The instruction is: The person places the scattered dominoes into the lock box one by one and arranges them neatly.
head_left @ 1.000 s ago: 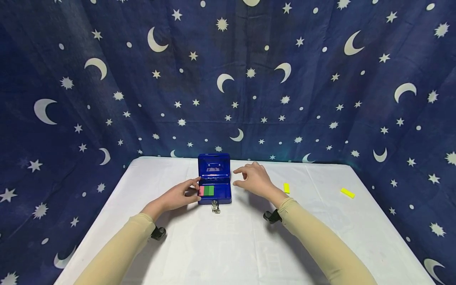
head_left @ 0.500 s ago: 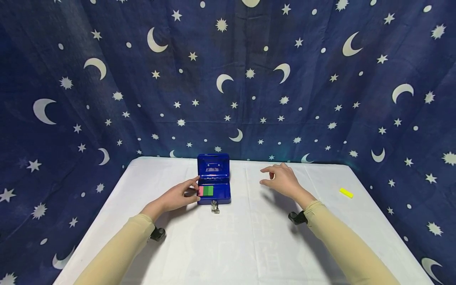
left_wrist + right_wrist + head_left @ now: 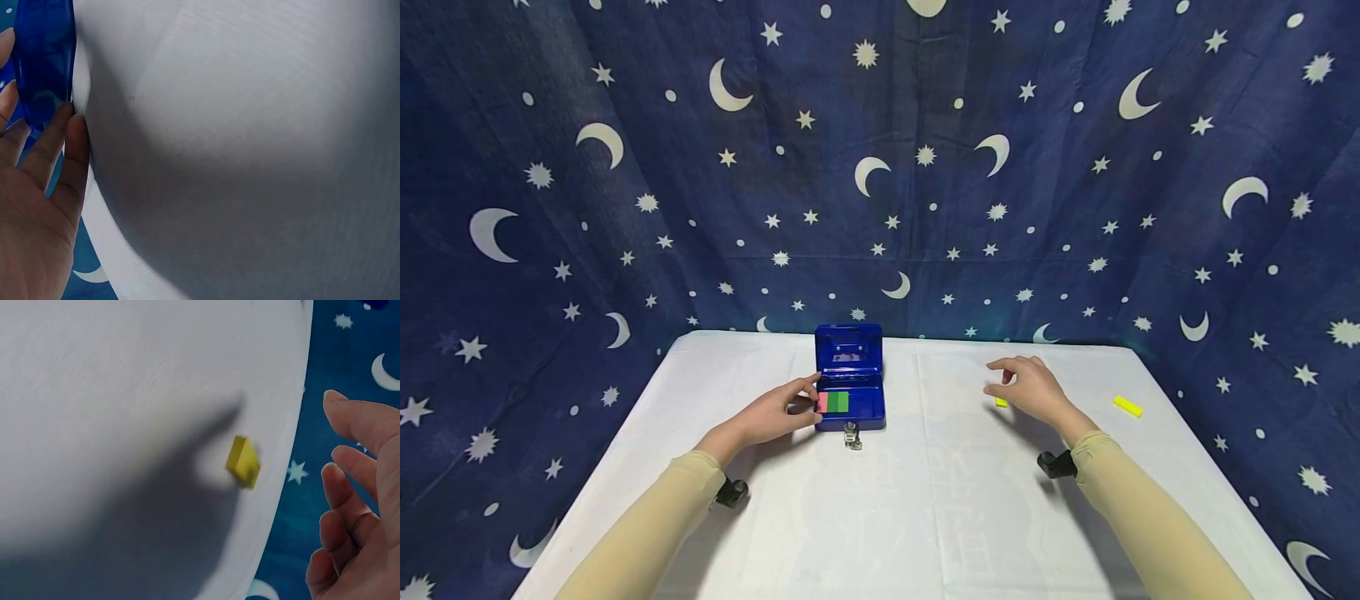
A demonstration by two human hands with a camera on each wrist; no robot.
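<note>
Only the right wrist view shows the nearer yellow rectangular block [image 3: 243, 461] whole, lying on the white cloth [image 3: 895, 517] apart from the fingers; the head view hides most of it behind the right hand [image 3: 1032, 390]. Only the head view shows the pink block [image 3: 822, 402] and green blocks [image 3: 838, 402] inside the open glossy blue metal box [image 3: 867, 406]. Both yellow blocks lie right of this box; the farther yellow block [image 3: 1127, 407] slants, its box-side end farther from the person. The right hand, thumb and index parted around nothing, has moved farther right of the box than half a second ago, uncovering the nearer block's end. The left hand [image 3: 778, 411], fingers spread, touches the box's left side, as before.
</note>
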